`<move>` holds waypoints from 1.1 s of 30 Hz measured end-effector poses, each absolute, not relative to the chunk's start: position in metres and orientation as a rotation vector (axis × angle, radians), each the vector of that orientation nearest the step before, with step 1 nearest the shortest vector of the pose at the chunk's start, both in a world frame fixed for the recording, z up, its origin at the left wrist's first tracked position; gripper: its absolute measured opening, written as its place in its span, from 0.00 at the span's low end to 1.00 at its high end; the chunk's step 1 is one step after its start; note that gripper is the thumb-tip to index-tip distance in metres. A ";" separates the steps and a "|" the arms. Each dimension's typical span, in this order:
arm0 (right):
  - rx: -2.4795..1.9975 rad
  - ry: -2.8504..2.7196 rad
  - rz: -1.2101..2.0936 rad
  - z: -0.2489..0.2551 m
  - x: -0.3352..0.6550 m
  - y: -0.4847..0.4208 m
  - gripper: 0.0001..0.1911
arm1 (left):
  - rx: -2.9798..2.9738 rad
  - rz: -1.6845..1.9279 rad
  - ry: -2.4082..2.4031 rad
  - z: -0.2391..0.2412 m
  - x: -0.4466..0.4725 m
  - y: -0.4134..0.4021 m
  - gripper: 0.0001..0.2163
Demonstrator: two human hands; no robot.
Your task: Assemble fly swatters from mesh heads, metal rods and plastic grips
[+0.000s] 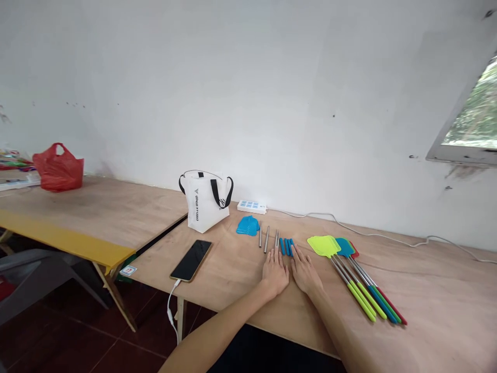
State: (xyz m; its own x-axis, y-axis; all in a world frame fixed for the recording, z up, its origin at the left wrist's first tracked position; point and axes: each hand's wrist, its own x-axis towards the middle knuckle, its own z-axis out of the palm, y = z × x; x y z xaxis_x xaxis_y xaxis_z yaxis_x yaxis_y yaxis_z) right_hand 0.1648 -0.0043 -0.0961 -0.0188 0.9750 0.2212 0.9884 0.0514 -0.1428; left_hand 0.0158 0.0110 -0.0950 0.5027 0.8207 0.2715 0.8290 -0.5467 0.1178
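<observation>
From where I stand, the three blue handles [287,247] lie side by side on the wooden tabletop [438,290], long axes running away from the person toward the wall [272,103], far ends leaning slightly left. Left of them, slim metal rods [266,239] point much the same way, beside a few blue swatter heads [247,226]. The left hand [275,272] rests flat, fingers stretched out to the near ends of the nearest rods; the right hand [305,270] lies flat too, fingertips at the rightmost handle. Each grip is unclenched and holds nothing; whether the fingertips actually touch, I can't tell. Finished-looking fly swatters [361,300] lie to the right, heads toward the wall.
</observation>
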 end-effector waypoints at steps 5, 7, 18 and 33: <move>-1.958 -2.073 -0.073 -0.094 0.165 -0.004 0.32 | -2.632 -0.459 -1.488 -0.101 0.016 -0.032 0.30; -1.956 -2.055 -0.072 -0.094 0.164 -0.004 0.32 | -2.597 -0.446 -1.457 -0.108 0.017 -0.051 0.28; -1.925 -2.006 -0.038 -0.096 0.163 -0.004 0.32 | -2.685 -0.234 -1.243 -0.100 0.017 -0.117 0.15; -1.928 -1.967 -0.044 -0.089 0.158 -0.008 0.31 | -2.933 -0.176 -0.442 -0.017 -0.042 -0.048 0.04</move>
State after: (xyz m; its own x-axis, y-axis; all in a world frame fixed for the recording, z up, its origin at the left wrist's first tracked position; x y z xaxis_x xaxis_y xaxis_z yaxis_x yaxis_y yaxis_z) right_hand 0.1583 -0.0079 -0.0885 0.0175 0.9565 0.2912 0.9687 0.0559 -0.2419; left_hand -0.0418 -0.0477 -0.0170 0.9491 0.2814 0.1415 0.3016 -0.9416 -0.1498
